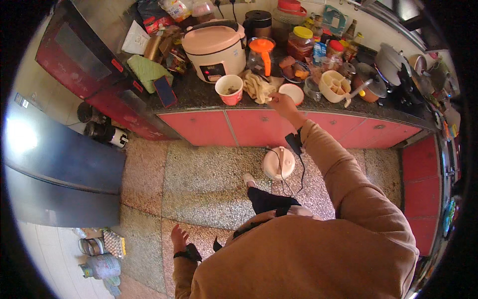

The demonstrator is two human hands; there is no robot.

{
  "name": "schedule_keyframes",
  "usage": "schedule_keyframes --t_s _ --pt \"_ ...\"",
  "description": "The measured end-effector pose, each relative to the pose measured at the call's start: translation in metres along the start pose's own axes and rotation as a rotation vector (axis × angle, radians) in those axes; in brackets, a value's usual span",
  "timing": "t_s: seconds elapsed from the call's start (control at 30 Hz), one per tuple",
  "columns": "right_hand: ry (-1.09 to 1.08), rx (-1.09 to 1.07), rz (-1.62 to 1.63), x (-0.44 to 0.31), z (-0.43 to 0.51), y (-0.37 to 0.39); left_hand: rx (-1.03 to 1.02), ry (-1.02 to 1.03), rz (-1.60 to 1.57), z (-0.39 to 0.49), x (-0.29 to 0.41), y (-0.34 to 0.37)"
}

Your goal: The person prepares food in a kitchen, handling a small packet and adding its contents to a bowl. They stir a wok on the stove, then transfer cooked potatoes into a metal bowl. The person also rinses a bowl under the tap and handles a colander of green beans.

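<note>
My right hand (285, 106) reaches over the counter's front edge, its fingertips pinched on the right end of a crumpled cream cloth (257, 86). Just right of those fingers lies a white lid or shallow dish with a red rim (292, 93). A red and white paper tub (229, 90), with some dark scraps inside, stands left of the cloth. Behind them are a beige rice cooker (216, 48) and a clear jug with an orange lid (262, 52). Away from the counter, my left hand (180, 237) hangs low over the floor, fingers apart and holding nothing.
A phone (164, 91) and green cloth (147, 71) lie at the counter's left. Jars, a cream divided container (335, 86) and pots (368, 80) crowd the right. A beige round appliance (278, 163) with a cord stands on the floor; a refrigerator (67, 164) is at left.
</note>
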State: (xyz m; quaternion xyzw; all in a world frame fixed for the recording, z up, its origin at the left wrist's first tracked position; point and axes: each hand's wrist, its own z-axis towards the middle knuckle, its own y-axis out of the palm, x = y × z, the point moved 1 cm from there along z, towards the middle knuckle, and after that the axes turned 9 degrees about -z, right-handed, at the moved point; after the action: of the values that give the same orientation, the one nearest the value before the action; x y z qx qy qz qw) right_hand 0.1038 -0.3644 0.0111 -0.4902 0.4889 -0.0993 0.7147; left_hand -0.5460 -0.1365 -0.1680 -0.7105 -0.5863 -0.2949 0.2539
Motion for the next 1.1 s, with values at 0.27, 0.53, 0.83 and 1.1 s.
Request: schedule_keyframes --t_s 0.27,0.53,0.83,1.1 --pt "0.089 -0.272 -0.622 0.000 0.097 0.059 -0.575 0.481 0.774 0.029 0.055 0.100" --pt "0.073 0.099 -0.243 0.023 0.102 0.078 -0.249 -0.230 0.284 0.065 0.137 0.184" --pt "0.105 0.116 0.017 -0.008 0.047 0.039 -0.445 -0.092 0.369 0.122 0.190 0.242" --pt "0.210 0.321 -0.615 0.050 0.017 0.016 -0.452 -0.215 0.460 0.163 0.177 0.204"
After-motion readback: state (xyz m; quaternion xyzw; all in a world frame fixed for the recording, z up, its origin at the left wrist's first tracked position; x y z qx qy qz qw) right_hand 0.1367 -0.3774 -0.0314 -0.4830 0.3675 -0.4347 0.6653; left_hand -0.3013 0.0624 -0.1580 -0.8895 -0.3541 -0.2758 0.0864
